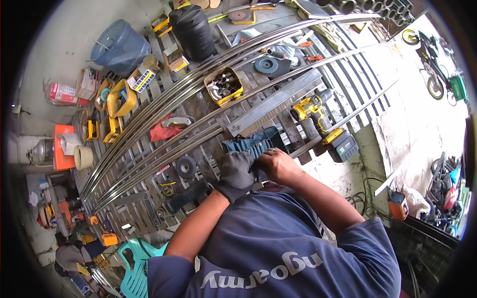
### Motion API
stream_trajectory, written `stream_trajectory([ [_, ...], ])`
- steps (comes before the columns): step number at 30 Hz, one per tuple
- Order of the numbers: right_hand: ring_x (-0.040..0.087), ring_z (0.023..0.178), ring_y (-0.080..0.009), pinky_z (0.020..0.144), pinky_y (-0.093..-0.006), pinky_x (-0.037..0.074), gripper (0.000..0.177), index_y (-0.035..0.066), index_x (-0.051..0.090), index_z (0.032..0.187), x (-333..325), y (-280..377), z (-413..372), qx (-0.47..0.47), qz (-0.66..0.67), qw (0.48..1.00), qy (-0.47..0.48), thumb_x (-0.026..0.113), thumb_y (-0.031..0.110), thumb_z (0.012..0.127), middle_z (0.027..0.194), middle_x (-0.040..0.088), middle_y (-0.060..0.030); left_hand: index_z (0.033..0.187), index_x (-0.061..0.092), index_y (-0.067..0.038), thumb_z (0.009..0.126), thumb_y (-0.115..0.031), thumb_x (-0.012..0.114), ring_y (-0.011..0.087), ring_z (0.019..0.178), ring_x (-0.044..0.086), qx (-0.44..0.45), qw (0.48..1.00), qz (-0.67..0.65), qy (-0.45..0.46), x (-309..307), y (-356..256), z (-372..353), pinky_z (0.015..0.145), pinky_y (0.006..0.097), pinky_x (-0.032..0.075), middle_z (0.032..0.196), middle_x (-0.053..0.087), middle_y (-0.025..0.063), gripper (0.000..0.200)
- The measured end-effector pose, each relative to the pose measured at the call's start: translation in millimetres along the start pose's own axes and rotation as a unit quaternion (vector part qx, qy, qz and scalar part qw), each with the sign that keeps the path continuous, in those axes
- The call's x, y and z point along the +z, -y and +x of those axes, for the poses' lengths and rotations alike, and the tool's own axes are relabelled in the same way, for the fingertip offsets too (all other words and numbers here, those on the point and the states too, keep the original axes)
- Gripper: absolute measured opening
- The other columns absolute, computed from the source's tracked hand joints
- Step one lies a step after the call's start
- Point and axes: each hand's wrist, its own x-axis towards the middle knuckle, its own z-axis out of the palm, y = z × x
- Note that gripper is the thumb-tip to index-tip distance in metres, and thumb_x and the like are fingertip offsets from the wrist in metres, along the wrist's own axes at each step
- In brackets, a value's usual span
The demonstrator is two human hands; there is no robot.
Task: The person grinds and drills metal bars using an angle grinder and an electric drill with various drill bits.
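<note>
My left hand (pixel 236 171), in a dark grey glove, is curled with its fingertips turned toward my other hand. My bare right hand (pixel 279 166) touches it, fingers bent and pressed together. Something dark shows between the two hands, but I cannot make out what it is. Just beyond them lies a dark blue-green cloth tool roll (pixel 254 142) with several slim metal pieces in its slots. A yellow and black cordless drill (pixel 318 116) with a large battery lies to the right of the roll. A flat metal bar (pixel 275 102) runs behind it.
Long, thin metal tubes (pixel 164 102) span the slatted metal worktable. A yellow box of metal pieces (pixel 223 86), a blue disc (pixel 266 65), a red cloth (pixel 165 130) and a black container (pixel 193 32) are on it. A blue bucket (pixel 120 47) stands far left; a turquoise chair (pixel 136 265) is lower left.
</note>
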Motion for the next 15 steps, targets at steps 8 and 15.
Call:
stream_trajectory([
  [8,0.074,0.084,-0.0466,0.075,-0.0503,0.059,0.018,0.001,0.074,0.09,-7.3,-3.7,9.2,0.143,0.165,0.975,-0.031,0.079,0.019,0.092,0.085,0.074,-0.0245,0.093,0.072,-0.009,0.089,-0.006,0.072,0.0435,0.087,0.072,-0.209,0.962,-0.169,-0.043,22.6,-2.2,-10.6,0.078,0.0545,0.056,0.089,0.072,0.0184,0.005],
  [15,0.076,0.084,-0.0408,0.077,-0.0476,0.061,0.017,0.003,0.08,0.095,-4.1,-12.7,6.1,0.096,0.124,0.987,0.017,0.079,0.02,0.092,0.087,0.077,-0.0208,0.103,0.071,-0.003,0.102,-0.015,0.069,0.0399,0.09,0.074,-0.101,0.992,-0.071,0.021,17.7,3.6,-11.8,0.081,0.0477,0.058,0.093,0.074,0.0194,0.012],
])
